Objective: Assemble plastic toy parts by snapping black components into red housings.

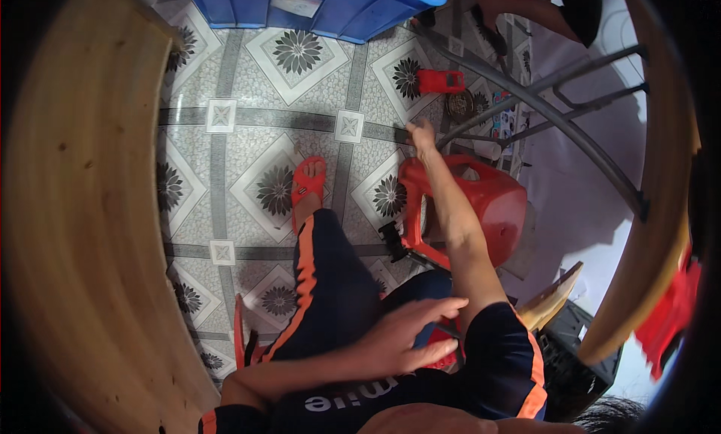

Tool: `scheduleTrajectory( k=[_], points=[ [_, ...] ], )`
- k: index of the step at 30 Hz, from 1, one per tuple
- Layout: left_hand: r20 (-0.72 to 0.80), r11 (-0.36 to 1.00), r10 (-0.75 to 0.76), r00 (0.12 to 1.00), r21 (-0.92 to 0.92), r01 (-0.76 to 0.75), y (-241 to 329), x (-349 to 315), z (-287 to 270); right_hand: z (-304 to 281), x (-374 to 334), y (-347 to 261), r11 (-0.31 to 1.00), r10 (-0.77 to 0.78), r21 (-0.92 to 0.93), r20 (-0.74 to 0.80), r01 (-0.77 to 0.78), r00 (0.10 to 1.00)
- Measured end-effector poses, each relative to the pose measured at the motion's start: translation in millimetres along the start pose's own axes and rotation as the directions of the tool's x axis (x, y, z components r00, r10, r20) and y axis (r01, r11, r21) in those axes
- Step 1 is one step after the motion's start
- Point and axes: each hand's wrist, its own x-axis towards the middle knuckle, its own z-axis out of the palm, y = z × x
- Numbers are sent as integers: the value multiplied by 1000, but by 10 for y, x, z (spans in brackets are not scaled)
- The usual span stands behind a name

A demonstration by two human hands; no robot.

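Patterned floor tiles, grey with dark flower medallions, fill the middle of the view, and a broad curved wooden table edge sweeps down the left of them. A red plastic stool lies tipped on the tiles and serves as the landmark.

Stretched out past the left edge of the stool, the right hand reaches down to the floor just beyond its top. Its fingers point away and look close together; whether they grip anything cannot be told, as the hand is small and partly turned. Beyond that hand, farther from the stool, sit a small red object and a dark round disc, both near it but apart from it. Grey metal tubes of a frame curve across just above the stool.

Well below the stool, near the person's body, the left hand rests flat on the dark trouser leg, fingers spread wide and holding nothing. Left of the stool, a foot in a red sandal stands on the tiles. A blue plastic crate sits far above the stool at the upper edge.
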Motion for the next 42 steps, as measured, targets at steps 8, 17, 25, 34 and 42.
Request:
scheduleTrajectory(
  k=[8, 17, 25, 34, 42],
  points=[
    [116, 689, -247, 962, -677, 258, 233, 264, -485, 2, 1815, -485, 648, -526, -720, -190, 247, 829],
    [-102, 810, -156, 982, -583, 68, 147, 298, -52, 372, 880, -72, 490, -477, -611, 408, 621, 778],
    [-272, 880, -71, 960, -470, -69, 23, -160, 221, -579, -2257, -213, 640, -277, 762, 112, 97, 954],
    [-527, 866, 397, 752, -56, -497, -542, 61, 935, -1918, -5207, -180, -196, -411, 980, -63, -21, 910],
    [65, 959, 89, 994, -276, -68, -861, -907, 2241, -1993, -6895, 547, -57, -297, 967, -254, 248, 920]
  ],
)
